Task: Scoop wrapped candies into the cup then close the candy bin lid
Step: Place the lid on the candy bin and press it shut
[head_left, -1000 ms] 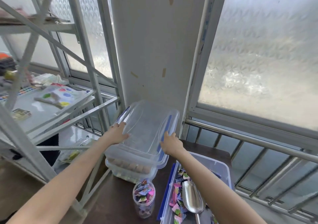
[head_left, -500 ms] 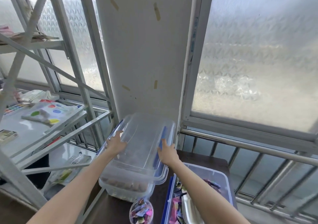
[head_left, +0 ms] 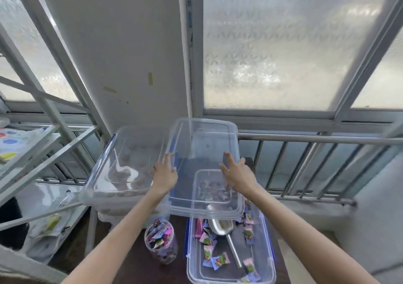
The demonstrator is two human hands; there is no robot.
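A clear plastic lid (head_left: 202, 150) hangs tilted over the far end of the open candy bin (head_left: 269, 259). My left hand (head_left: 164, 173) grips its left edge and my right hand (head_left: 236, 174) grips its right edge. The bin holds several wrapped candies (head_left: 214, 260) and a metal scoop (head_left: 222, 227) lying inside it. A clear cup (head_left: 161, 240) full of wrapped candies stands on the dark table just left of the bin.
A second clear bin (head_left: 122, 170), closed with its own lid, sits to the left on the table (head_left: 135, 270). A white metal rack (head_left: 43, 144) stands at the far left. A steel railing (head_left: 316, 141) and frosted windows lie behind.
Both hands have lifted the clear lid off the left stacked bin and carried it right, over the candy bin. The view has swung right and down.
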